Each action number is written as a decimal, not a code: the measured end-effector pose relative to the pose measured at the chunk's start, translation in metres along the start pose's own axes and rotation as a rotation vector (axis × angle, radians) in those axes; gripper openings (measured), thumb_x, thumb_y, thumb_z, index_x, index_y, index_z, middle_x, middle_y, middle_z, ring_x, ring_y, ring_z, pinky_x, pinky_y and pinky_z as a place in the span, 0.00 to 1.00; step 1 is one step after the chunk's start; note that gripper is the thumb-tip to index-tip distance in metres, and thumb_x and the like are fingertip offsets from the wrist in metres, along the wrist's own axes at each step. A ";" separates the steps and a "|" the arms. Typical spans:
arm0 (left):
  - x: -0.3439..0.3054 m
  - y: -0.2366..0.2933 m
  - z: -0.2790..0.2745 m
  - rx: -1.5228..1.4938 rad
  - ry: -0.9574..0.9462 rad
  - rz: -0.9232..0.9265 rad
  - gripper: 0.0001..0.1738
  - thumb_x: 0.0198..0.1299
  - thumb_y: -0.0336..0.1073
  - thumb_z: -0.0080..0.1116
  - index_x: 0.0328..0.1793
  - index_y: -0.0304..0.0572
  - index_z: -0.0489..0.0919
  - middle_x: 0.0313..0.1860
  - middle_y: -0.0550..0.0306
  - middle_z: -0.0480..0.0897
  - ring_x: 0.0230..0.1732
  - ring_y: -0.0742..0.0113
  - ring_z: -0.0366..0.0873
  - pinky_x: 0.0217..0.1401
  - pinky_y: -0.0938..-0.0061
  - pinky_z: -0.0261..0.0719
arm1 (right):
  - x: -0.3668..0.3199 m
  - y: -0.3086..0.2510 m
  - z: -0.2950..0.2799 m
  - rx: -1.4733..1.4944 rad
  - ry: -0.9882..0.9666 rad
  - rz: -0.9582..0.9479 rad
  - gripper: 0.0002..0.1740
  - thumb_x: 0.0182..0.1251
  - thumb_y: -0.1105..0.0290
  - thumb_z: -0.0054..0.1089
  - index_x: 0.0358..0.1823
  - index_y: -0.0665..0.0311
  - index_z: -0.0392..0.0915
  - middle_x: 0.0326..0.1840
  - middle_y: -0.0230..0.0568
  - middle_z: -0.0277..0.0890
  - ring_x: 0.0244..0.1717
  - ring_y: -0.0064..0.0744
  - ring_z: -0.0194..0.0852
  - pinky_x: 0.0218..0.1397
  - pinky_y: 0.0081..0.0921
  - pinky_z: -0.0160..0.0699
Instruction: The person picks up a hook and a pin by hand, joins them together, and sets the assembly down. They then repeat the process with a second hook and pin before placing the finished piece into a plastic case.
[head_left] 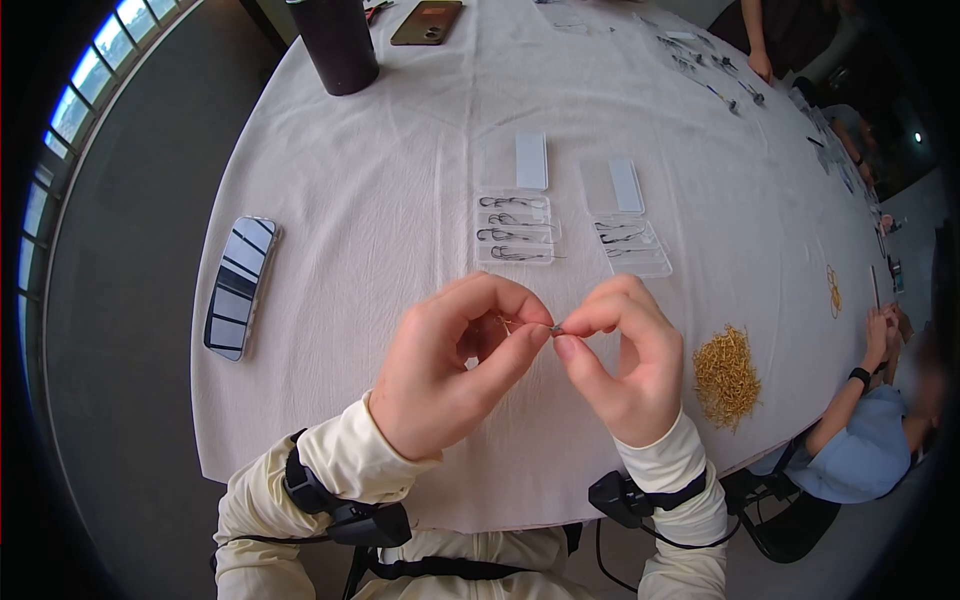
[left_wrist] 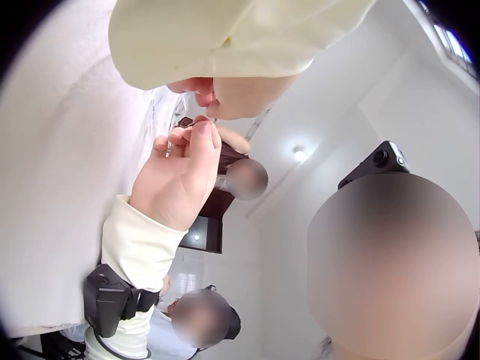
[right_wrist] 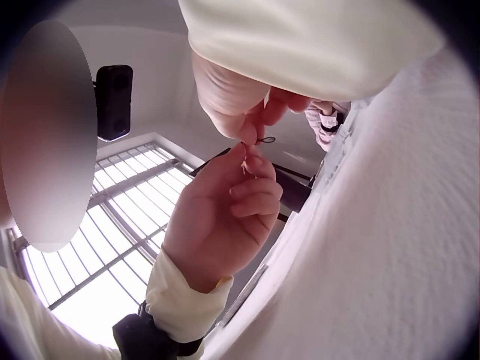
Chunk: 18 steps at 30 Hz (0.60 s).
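Observation:
Both hands meet above the white cloth, fingertips almost touching. The left hand [head_left: 455, 365] pinches a small piece between thumb and index finger, and a thin gold-coloured bit [head_left: 507, 323] shows by its fingers. From the other side, the right hand [head_left: 632, 365] pinches a tiny dark metallic piece [head_left: 557, 329] at the left fingertips. In the right wrist view, a small dark loop [right_wrist: 268, 139] sticks out beside the right hand's [right_wrist: 232, 97] fingertips, above the left hand [right_wrist: 225, 214]. The pinched ends are mostly hidden by the fingers.
Beyond the hands lie two open clear boxes, left [head_left: 515, 228] and right [head_left: 634, 246], holding dark hooked pieces. A gold pile [head_left: 727, 376] lies right, a phone [head_left: 240, 288] left. A dark cup [head_left: 335, 45] and another phone [head_left: 427, 22] stand farther back. People sit around the table.

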<state>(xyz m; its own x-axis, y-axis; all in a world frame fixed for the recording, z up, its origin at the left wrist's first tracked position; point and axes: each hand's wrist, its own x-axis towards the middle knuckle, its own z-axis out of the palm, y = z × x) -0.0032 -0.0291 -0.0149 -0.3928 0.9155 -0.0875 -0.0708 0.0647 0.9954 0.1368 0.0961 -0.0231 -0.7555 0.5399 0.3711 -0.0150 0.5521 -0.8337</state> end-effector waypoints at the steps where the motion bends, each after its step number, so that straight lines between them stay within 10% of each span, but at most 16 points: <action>1: 0.000 0.001 0.001 -0.068 -0.008 -0.036 0.05 0.65 0.28 0.57 0.44 0.33 0.76 0.35 0.66 0.77 0.35 0.85 0.70 0.36 0.87 0.68 | 0.000 -0.001 0.000 0.001 0.000 0.000 0.06 0.52 0.79 0.66 0.31 0.64 0.79 0.32 0.34 0.73 0.36 0.29 0.71 0.41 0.24 0.71; 18: -0.001 0.004 0.005 -0.289 -0.042 -0.172 0.07 0.68 0.33 0.55 0.44 0.36 0.76 0.31 0.69 0.73 0.26 0.84 0.61 0.27 0.85 0.59 | -0.001 -0.006 0.006 -0.049 0.175 -0.067 0.12 0.46 0.83 0.67 0.32 0.62 0.79 0.32 0.35 0.74 0.34 0.34 0.72 0.38 0.27 0.72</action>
<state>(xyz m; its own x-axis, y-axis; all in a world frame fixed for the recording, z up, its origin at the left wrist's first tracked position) 0.0014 -0.0276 -0.0104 -0.3153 0.9167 -0.2454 -0.3921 0.1096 0.9134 0.1333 0.0888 -0.0210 -0.6280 0.6012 0.4941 -0.0262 0.6183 -0.7855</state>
